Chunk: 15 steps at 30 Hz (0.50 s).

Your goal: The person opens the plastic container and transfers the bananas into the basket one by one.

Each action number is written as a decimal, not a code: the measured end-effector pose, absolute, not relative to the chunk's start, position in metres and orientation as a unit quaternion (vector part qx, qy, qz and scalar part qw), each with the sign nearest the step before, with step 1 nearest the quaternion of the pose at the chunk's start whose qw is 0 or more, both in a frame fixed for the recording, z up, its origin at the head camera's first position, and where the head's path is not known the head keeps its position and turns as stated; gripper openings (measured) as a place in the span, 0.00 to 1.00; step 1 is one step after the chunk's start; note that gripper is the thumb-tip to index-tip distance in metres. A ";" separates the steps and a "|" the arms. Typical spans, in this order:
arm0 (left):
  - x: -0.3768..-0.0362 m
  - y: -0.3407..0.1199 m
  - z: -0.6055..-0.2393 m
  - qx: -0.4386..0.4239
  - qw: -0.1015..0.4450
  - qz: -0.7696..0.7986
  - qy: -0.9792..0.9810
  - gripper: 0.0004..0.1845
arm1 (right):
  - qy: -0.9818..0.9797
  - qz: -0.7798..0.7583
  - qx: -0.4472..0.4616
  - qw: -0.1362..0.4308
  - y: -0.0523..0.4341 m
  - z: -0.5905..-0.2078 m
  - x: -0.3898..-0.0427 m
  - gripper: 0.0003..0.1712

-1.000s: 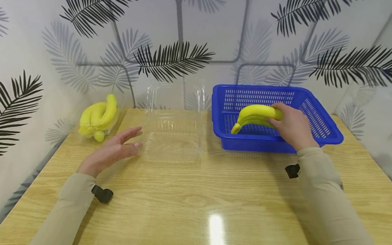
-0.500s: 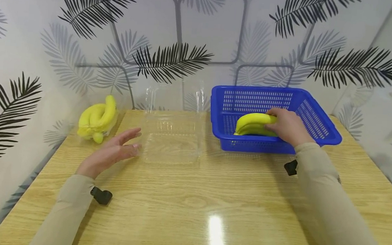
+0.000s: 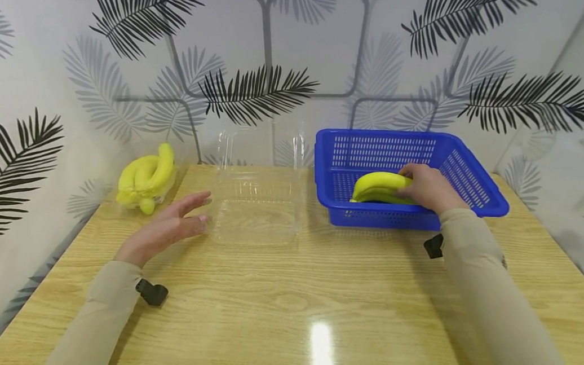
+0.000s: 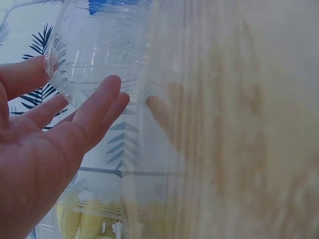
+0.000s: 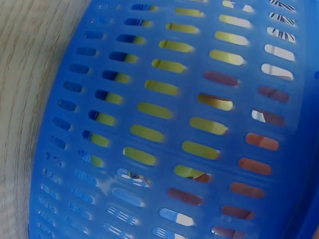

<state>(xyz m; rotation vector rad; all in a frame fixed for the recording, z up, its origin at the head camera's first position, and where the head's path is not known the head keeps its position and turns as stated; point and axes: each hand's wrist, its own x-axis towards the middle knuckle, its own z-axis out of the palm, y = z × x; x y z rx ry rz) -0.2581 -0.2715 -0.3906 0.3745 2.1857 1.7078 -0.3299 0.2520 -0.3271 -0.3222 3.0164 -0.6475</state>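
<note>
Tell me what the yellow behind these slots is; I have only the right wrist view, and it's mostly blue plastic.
Observer: In the head view it's a bunch of bananas in the blue basket, with the right hand gripping its right end.
Operator: Report the left hand; I can't see it.
Observer: The left hand is held open beside the left edge of a clear container; I can't tell whether it touches it.
Operator: Check for more fruit outside the basket.
Observer: Yes, packed bananas in clear plastic sit at the far left of the table.
</note>
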 end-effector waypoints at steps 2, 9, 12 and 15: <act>-0.257 -0.272 -0.391 0.132 0.169 0.600 0.771 0.36 | 0.972 -0.209 -0.106 0.019 0.250 -0.327 -0.329 0.25; -0.255 -0.275 -0.391 0.138 0.153 0.571 0.795 0.36 | 0.969 -0.222 -0.112 0.008 0.244 -0.323 -0.321 0.26; -0.255 -0.274 -0.390 0.135 0.150 0.567 0.799 0.36 | 0.965 -0.233 -0.117 -0.012 0.238 -0.322 -0.313 0.28; -0.256 -0.273 -0.389 0.133 0.152 0.568 0.798 0.36 | 0.958 -0.254 -0.129 -0.044 0.228 -0.322 -0.304 0.28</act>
